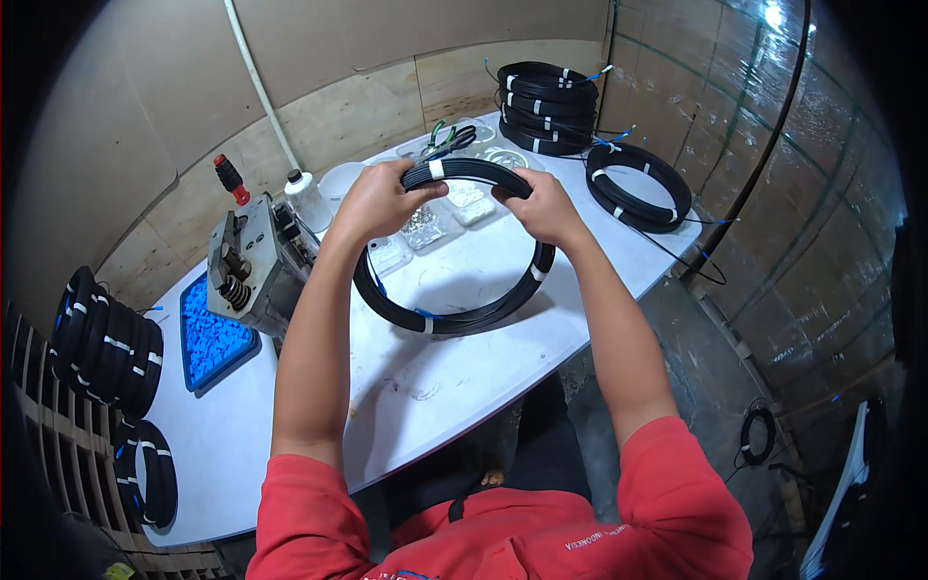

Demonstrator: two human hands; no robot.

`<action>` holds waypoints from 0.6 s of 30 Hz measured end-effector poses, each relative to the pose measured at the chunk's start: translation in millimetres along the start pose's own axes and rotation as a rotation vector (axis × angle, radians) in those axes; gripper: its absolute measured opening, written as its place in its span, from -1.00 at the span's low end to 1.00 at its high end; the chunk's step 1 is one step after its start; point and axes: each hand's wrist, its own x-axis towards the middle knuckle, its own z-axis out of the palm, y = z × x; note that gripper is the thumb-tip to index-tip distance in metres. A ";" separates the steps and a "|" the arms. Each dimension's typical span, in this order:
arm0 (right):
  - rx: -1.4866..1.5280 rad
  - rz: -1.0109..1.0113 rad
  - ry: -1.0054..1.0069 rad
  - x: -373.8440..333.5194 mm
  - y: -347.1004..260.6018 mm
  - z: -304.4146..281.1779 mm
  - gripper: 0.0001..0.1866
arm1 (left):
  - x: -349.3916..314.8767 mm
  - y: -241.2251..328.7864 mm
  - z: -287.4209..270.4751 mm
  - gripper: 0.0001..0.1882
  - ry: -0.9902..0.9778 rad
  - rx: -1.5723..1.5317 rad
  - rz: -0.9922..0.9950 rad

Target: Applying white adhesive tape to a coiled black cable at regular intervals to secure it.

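Observation:
Between both hands I hold a coil of black cable [480, 317] bound with white tape bands, tilted up over the white table. My left hand [385, 201] is closed round its upper left part, beside a white band. On the upper right part my right hand [541, 205] has its fingers wrapped round the cable. Blue bits show on the coil's lower left stretch. Behind it lie clear plastic boxes [422, 224] with small parts, partly hidden by the coil and my hands. Green-handled pliers [443, 145] rest beyond.
A metal bench machine [259, 261] and a blue tray [224, 362] of small blue pieces stand left, near a white bottle [305, 200]. Black coils are stacked [547, 106] at the back, with a single coil [638, 188] at right. More coils [106, 338] sit at far left.

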 end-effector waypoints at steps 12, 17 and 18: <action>0.014 0.050 -0.011 -1.9 -10.0 2.4 -0.84 | 8.1 -13.9 2.2 -0.49 0.000 -0.055 0.046; 0.051 -0.021 0.011 -6.1 -2.7 1.7 -0.78 | -3.6 -6.7 0.2 -0.43 0.083 -0.025 0.108; 0.090 -0.040 -0.027 -8.8 -2.4 3.1 -0.72 | -10.0 -6.0 -1.3 -0.44 0.096 0.008 0.104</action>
